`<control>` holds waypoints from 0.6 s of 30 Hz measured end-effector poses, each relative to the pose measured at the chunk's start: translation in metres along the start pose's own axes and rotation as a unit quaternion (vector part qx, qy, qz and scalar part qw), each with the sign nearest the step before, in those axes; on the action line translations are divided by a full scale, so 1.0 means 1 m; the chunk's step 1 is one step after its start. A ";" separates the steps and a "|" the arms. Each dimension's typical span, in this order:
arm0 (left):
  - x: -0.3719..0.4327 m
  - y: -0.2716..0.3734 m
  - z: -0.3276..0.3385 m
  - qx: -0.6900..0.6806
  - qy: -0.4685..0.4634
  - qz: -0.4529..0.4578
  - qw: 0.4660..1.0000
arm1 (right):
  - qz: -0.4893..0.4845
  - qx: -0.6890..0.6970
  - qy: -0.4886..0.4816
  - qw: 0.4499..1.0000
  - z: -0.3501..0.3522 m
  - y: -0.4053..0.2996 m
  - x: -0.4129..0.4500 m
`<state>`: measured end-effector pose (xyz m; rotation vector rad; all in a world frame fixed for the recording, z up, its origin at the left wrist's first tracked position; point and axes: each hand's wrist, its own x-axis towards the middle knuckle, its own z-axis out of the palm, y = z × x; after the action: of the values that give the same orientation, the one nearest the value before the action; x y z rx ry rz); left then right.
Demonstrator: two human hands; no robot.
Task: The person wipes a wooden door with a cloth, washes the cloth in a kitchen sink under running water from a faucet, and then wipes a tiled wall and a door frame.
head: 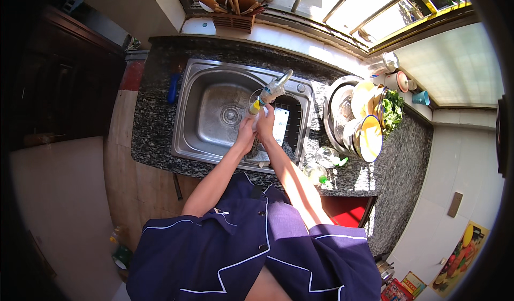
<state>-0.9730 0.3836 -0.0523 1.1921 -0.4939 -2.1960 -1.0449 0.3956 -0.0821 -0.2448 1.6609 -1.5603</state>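
Both hands meet beneath the tap [275, 89], whose neck is wrapped in clear plastic and ends in a yellow-banded spout extension [254, 108]. Between them is a small white item [254, 125], mostly covered by fingers and spout, its kind not clear. My left hand [245, 131] grips it from the left, and my right hand [265, 123] from the right. They are over the divider of a stainless steel double sink [209, 100]. A wire rack [295, 118] and a pale flat panel [282, 121] lie over the smaller right basin.
Right of the sink, a large metal basin [328, 112] holds stacked bowls and plates [363, 100]; leafy greens [392, 110] lie beside it. Two clear bottles with green tops [327, 156] are near the counter's front. A blue-handled tool [173, 88] lies left. A utensil basket [233, 21] stands on the windowsill.
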 end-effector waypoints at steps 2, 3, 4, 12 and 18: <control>0.018 -0.003 -0.008 0.038 -0.006 0.014 0.999 | -0.047 -0.069 0.048 0.995 0.008 -0.001 -0.017; 0.034 -0.001 -0.013 0.055 -0.016 0.024 0.998 | -0.081 -0.074 0.033 0.993 0.010 0.009 -0.026; 0.041 0.007 -0.025 0.013 0.028 0.053 0.998 | -0.022 -0.086 -0.014 0.996 0.025 -0.009 -0.052; 0.018 -0.005 -0.008 -0.057 -0.011 0.032 0.998 | 0.006 0.103 -0.067 0.992 0.006 0.007 -0.004; 0.043 0.024 -0.041 -0.025 0.056 0.062 0.996 | -0.044 -0.056 -0.109 0.991 0.031 0.014 -0.048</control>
<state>-0.9494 0.3359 -0.0878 1.2158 -0.4522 -2.0131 -0.9883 0.4061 -0.0712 -0.5346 1.5840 -1.4490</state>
